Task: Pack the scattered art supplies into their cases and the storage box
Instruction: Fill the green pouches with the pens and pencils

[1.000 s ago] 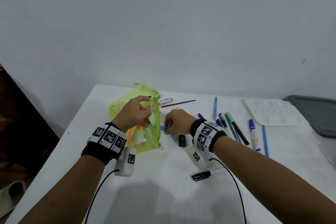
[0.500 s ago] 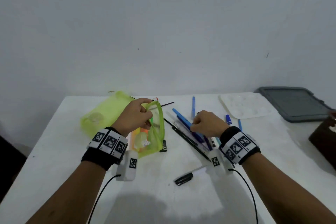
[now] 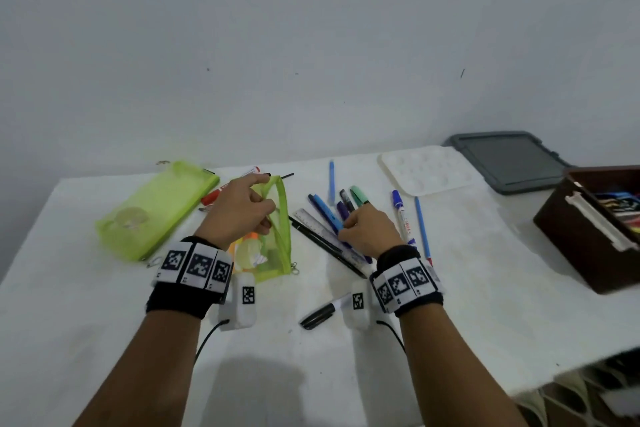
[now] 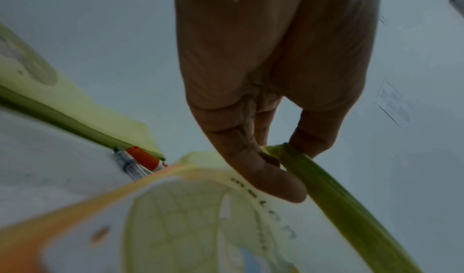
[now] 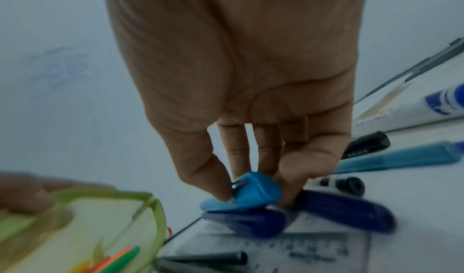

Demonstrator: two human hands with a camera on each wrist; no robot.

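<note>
My left hand [image 3: 266, 208] pinches the zip rim of a green mesh pouch [image 3: 281, 239] and holds its mouth up; in the left wrist view the thumb and fingers [image 4: 281, 154] close on the green edge [image 4: 326, 182]. Orange and green pens lie inside it. My right hand [image 3: 343, 232] is over a cluster of pens to the pouch's right. In the right wrist view its fingertips [image 5: 220, 190] pinch a light blue pen [image 5: 253, 188] that lies on dark blue pens [image 5: 346, 209] and a clear ruler [image 5: 314, 251].
A second green pouch [image 3: 156, 208] lies at the far left. A white palette [image 3: 429, 170], a grey lid [image 3: 509, 159] and a brown storage box [image 3: 575, 236] sit at the right. More pens [image 3: 401, 215] and a black marker [image 3: 318, 314] lie loose on the white table [image 3: 485, 288].
My right hand has gone from the pouch's mouth rightward to the pen cluster and taken hold of a light blue pen. My left hand keeps its pinch on the pouch rim.
</note>
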